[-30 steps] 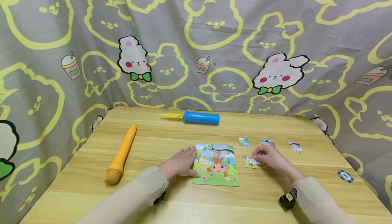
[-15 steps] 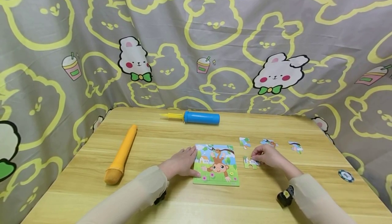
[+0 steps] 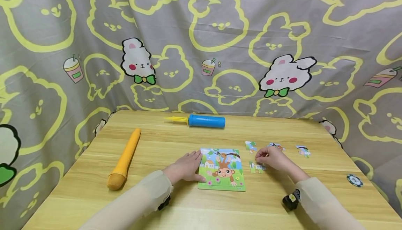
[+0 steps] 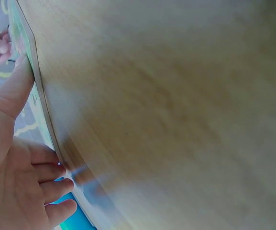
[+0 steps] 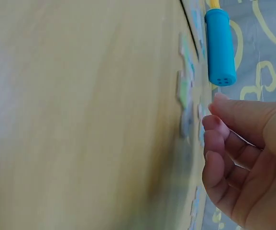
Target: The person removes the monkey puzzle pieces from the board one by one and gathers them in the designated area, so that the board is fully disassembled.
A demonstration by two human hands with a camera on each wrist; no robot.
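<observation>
My left hand (image 3: pixel 186 166) lies flat with its fingers along the left side of a square monkey puzzle (image 3: pixel 221 172), thumb on its lower left corner. In the left wrist view, the left thumb (image 4: pixel 18 86) rests on the board's edge. My right hand (image 3: pixel 274 159) is right of the board, thumb and index finger pinched together over a puzzle piece (image 3: pixel 257 167) with a fence picture. What they pinch looks like a small puzzle piece, mostly hidden. In the right wrist view, the curled right hand (image 5: pixel 243 153) is close above loose puzzle pieces (image 5: pixel 184 91).
Other loose puzzle pieces (image 3: pixel 250 146) (image 3: pixel 303 150) lie behind the right hand. A blue hand pump (image 3: pixel 206 121) is at the back, an orange toy microphone (image 3: pixel 124 160) at left, and a round poker chip (image 3: pixel 355 180) at right. Patterned cloth (image 3: pixel 226 48) hangs behind the table.
My right hand has shifted slightly to the left, its fingertips now over the fence piece's upper edge. The left hand and the board have stayed in place.
</observation>
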